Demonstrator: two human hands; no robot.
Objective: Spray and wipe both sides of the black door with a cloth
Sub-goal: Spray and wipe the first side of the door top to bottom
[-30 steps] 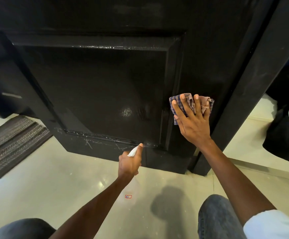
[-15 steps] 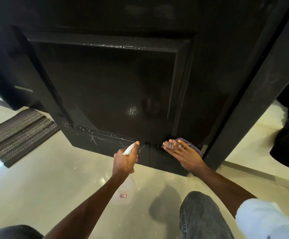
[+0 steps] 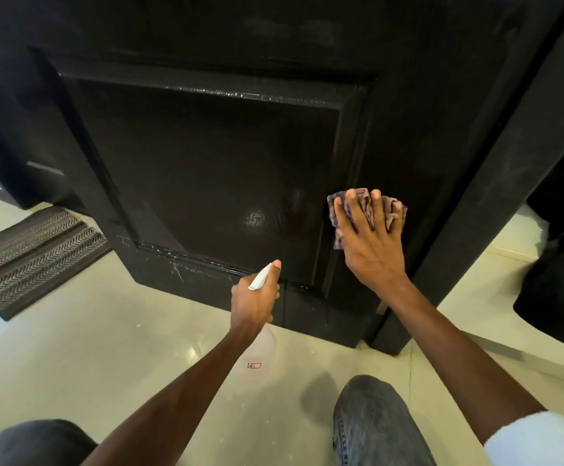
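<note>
Head view: R hand (image 3: pixel 373 243), fingers flat, pressed crumpled checked cloth (image 3: pixel 390 210) higher up glossy black door (image 3: pixel 206 169) vs 0.5 s ago; L hand (image 3: pixel 253 302) gripped translucent spray bottle (image 3: pixel 257 361).

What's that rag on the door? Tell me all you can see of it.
The cloth is a small crumpled rag, checked in purple and pinkish tones, seemingly thin woven fabric. It lies bunched against the black door beside the panel's right moulding, pressed flat there by the right hand, whose spread fingers cover most of it.
</note>
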